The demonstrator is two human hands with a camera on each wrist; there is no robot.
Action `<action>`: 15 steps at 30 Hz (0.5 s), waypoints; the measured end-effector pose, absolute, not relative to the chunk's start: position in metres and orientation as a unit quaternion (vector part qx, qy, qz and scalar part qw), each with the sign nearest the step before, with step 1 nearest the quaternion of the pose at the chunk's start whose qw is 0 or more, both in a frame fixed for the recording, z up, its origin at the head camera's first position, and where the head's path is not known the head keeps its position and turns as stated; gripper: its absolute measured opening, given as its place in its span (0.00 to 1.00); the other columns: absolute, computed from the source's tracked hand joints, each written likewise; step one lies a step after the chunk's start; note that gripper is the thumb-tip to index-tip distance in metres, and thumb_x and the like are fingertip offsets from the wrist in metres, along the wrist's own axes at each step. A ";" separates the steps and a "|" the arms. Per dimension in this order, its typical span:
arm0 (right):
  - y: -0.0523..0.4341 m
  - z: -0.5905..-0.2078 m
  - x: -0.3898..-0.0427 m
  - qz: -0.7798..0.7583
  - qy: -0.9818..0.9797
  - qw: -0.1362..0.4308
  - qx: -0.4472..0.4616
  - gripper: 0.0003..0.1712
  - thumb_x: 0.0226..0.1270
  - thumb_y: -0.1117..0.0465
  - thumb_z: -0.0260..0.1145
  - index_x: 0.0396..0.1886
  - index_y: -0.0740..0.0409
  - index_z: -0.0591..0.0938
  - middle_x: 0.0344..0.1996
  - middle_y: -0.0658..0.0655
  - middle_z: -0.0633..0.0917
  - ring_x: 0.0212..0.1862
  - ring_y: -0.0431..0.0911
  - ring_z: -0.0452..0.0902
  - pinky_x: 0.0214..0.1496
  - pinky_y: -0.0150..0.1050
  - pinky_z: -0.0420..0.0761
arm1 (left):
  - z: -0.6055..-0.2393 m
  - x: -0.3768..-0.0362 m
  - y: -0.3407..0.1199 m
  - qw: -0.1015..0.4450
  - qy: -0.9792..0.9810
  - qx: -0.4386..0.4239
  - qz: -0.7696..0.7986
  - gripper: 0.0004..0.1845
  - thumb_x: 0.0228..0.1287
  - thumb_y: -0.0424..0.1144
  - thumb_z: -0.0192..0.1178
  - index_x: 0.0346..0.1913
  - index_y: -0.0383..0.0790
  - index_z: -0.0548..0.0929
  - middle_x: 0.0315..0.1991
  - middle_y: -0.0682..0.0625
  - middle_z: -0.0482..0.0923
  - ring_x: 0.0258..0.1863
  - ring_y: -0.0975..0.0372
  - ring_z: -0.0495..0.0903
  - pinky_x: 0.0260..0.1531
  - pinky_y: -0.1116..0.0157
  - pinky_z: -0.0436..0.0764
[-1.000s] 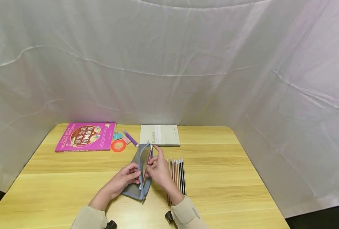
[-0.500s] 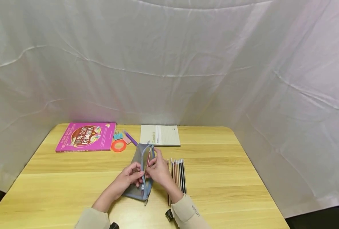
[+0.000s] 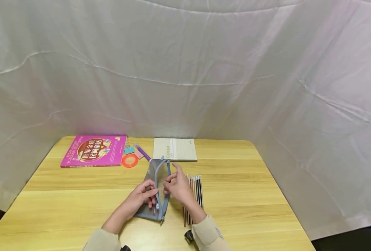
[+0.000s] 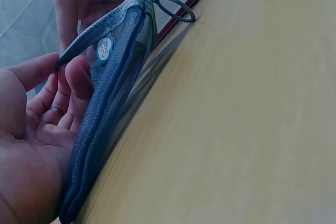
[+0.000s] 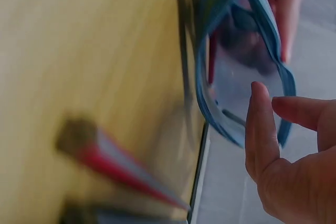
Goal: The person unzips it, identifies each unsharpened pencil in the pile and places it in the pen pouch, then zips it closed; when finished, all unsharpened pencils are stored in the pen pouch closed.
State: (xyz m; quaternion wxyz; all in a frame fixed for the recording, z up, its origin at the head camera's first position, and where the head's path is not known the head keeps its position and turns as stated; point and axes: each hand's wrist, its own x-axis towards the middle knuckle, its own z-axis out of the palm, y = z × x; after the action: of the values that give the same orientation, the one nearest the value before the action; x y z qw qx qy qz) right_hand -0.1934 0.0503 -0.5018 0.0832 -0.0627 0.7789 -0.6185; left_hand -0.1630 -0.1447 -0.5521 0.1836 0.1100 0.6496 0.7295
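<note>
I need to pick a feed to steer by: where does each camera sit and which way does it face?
Head: above, looking forward and down at the table; both hands and sleeves show.
Left wrist: low on the table, looking along the pouch; left hand shows.
Right wrist: low, facing the pouch's open mouth; right hand shows.
All three share the pouch.

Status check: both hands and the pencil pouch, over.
Left hand grips pouch edge, mouth held open. Right hand open beside it, holding nothing. Pencil row lies right of it.
</note>
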 end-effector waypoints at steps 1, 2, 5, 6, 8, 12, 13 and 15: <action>0.054 -0.500 -0.194 -0.621 0.777 0.084 -0.061 0.51 0.61 0.78 0.69 0.81 0.60 0.56 0.46 0.71 0.82 0.28 0.49 0.87 0.33 0.42 0.90 | -0.552 -0.163 -0.145 0.184 0.650 0.109 0.730 0.11 0.79 0.41 0.56 0.48 0.35 0.71 0.34 0.49 0.76 0.28 0.64 0.79 0.28 0.70 0.81; 0.058 -0.499 -0.195 -0.624 0.775 0.083 -0.059 0.51 0.62 0.77 0.69 0.81 0.60 0.56 0.46 0.71 0.81 0.28 0.50 0.87 0.34 0.43 0.90 | -0.553 -0.163 -0.145 0.184 0.650 0.107 0.730 0.11 0.79 0.41 0.56 0.49 0.35 0.71 0.34 0.49 0.76 0.28 0.64 0.79 0.28 0.70 0.81; 0.073 -0.494 -0.198 -0.630 0.771 0.080 -0.051 0.49 0.64 0.76 0.68 0.81 0.59 0.57 0.46 0.69 0.81 0.32 0.57 0.88 0.36 0.45 0.90 | -0.553 -0.163 -0.144 0.183 0.650 0.105 0.730 0.12 0.79 0.41 0.57 0.49 0.34 0.71 0.35 0.49 0.75 0.28 0.64 0.78 0.27 0.70 0.82; 0.079 -0.493 -0.199 -0.632 0.769 0.078 -0.048 0.48 0.64 0.76 0.68 0.81 0.59 0.58 0.45 0.68 0.80 0.33 0.58 0.88 0.37 0.46 0.90 | -0.553 -0.163 -0.144 0.183 0.650 0.105 0.730 0.13 0.79 0.41 0.57 0.50 0.33 0.71 0.35 0.49 0.75 0.28 0.64 0.79 0.27 0.70 0.82; 0.092 -0.491 -0.201 -0.633 0.770 0.076 -0.034 0.46 0.65 0.75 0.68 0.80 0.58 0.60 0.45 0.66 0.80 0.35 0.60 0.88 0.38 0.48 0.90 | -0.554 -0.163 -0.144 0.182 0.650 0.106 0.730 0.14 0.79 0.41 0.57 0.50 0.32 0.70 0.35 0.49 0.75 0.28 0.64 0.79 0.28 0.69 0.82; 0.123 -0.490 -0.204 -0.630 0.773 0.066 -0.004 0.42 0.66 0.75 0.68 0.78 0.59 0.64 0.45 0.65 0.79 0.33 0.58 0.87 0.40 0.53 0.90 | -0.554 -0.164 -0.144 0.184 0.652 0.109 0.727 0.15 0.79 0.41 0.57 0.50 0.31 0.70 0.34 0.49 0.76 0.29 0.64 0.79 0.28 0.69 0.82; 0.131 -0.491 -0.205 -0.629 0.775 0.066 0.003 0.41 0.66 0.75 0.67 0.77 0.59 0.66 0.45 0.65 0.80 0.33 0.57 0.87 0.40 0.53 0.90 | -0.554 -0.164 -0.144 0.184 0.654 0.109 0.726 0.15 0.79 0.41 0.57 0.50 0.30 0.70 0.34 0.48 0.76 0.29 0.63 0.79 0.28 0.69 0.82; 0.147 -0.493 -0.207 -0.623 0.780 0.062 0.014 0.39 0.65 0.75 0.67 0.76 0.61 0.67 0.45 0.65 0.80 0.31 0.56 0.87 0.39 0.52 0.90 | -0.552 -0.164 -0.144 0.183 0.659 0.106 0.722 0.15 0.79 0.42 0.57 0.50 0.30 0.70 0.34 0.48 0.76 0.29 0.63 0.79 0.28 0.69 0.82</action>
State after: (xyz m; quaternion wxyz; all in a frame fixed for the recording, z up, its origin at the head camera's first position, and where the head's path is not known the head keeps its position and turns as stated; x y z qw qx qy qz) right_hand -0.2073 0.1470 -0.4934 0.0622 0.0136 0.7796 -0.6230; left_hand -0.1644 -0.1439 -0.5520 0.1834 0.1061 0.6591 0.7216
